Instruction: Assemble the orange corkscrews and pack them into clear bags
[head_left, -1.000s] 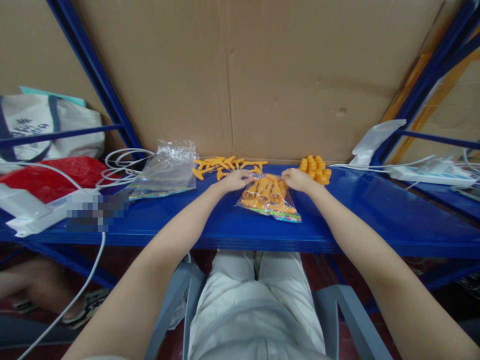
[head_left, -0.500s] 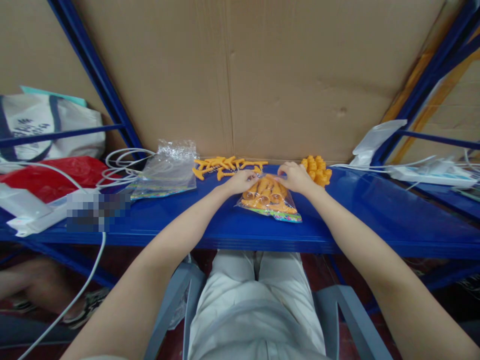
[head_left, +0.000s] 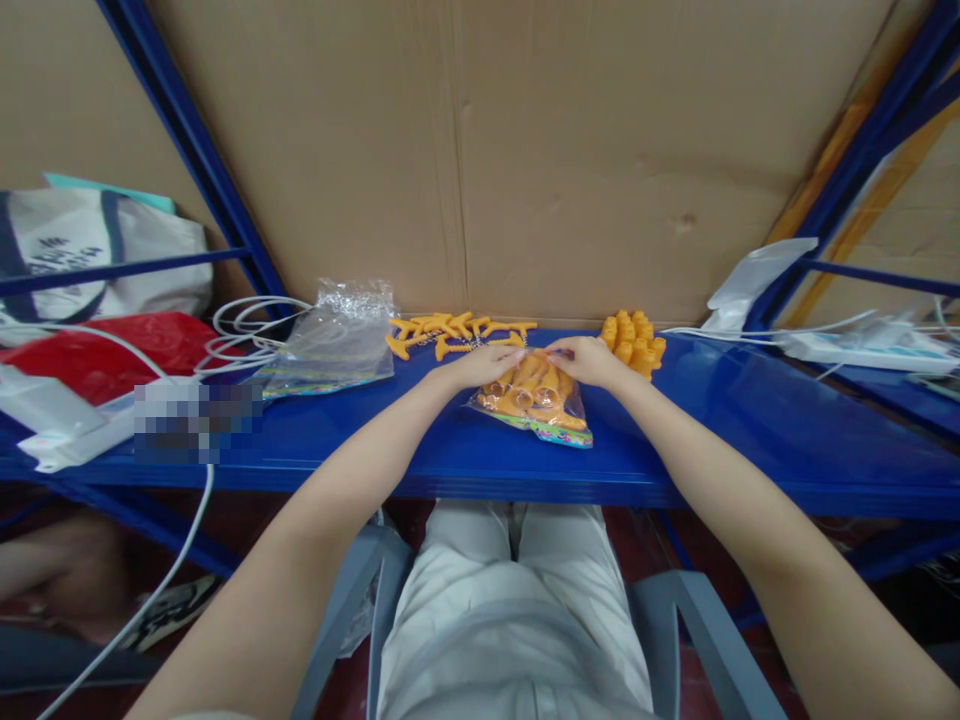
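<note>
A clear plastic bag (head_left: 536,395) holding several orange plastic pieces, some like hollow cones, lies on the blue tabletop, a colourful printed strip at its near edge. My left hand (head_left: 486,366) grips the bag's far left side with the fingers closed. On the far right side, my right hand (head_left: 589,360) pinches the bag, its fingertips close to those of the left. Behind my left hand lie orange T-shaped pieces (head_left: 450,328), some with small chains. Just beyond my right wrist stands a cluster of orange knobbly pieces (head_left: 634,340).
Flat clear bags (head_left: 334,345) lie to the left, near coiled white cables (head_left: 240,335) and a white power strip (head_left: 82,425). A second power strip (head_left: 870,348) is at the right. Cardboard (head_left: 465,150) closes off the back. A seated person's leg (head_left: 60,570) shows at lower left.
My right hand has lowered and moved slightly left along the bag's far edge, closer to my left hand. The bag has shifted a little left, and its contents have settled differently.
</note>
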